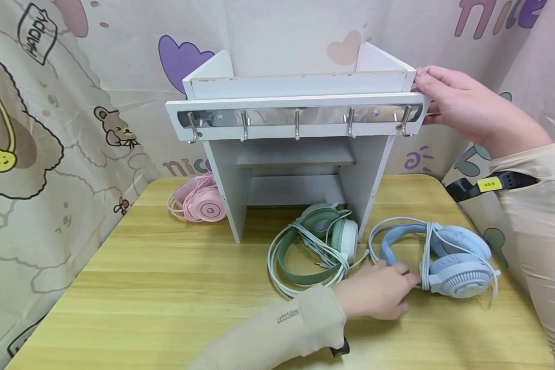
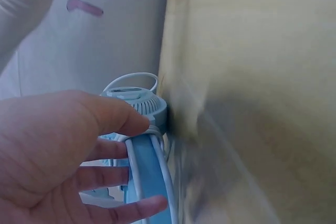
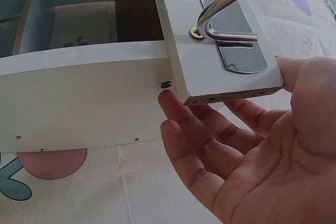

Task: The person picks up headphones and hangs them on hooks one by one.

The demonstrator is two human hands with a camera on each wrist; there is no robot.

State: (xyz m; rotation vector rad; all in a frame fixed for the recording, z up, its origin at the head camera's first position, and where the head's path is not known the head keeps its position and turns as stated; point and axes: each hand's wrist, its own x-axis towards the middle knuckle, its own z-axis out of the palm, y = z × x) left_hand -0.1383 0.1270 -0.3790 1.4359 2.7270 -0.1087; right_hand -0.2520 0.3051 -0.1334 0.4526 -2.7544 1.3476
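Note:
My left hand (image 1: 379, 290) reaches low across the table to the light-blue headphones (image 1: 462, 270), which lie on their side with the cable wound around them. Seen in the left wrist view, its thumb and spread fingers are at the blue headband (image 2: 146, 166); a firm grip is not plain. My right hand (image 1: 467, 103) holds the right end of the hook rail (image 1: 297, 118) on a white shelf unit (image 1: 300, 85). In the right wrist view, the thumb lies along the rail's front edge and the fingers (image 3: 202, 145) are behind it.
Green-and-white headphones (image 1: 347, 239) with coiled cable lie at the unit's open front. Pink headphones (image 1: 208, 203) sit left of it. A wooden table (image 1: 143, 288) bears everything, with a printed curtain (image 1: 134, 67) behind. Several metal hooks (image 1: 297, 123) project from the rail.

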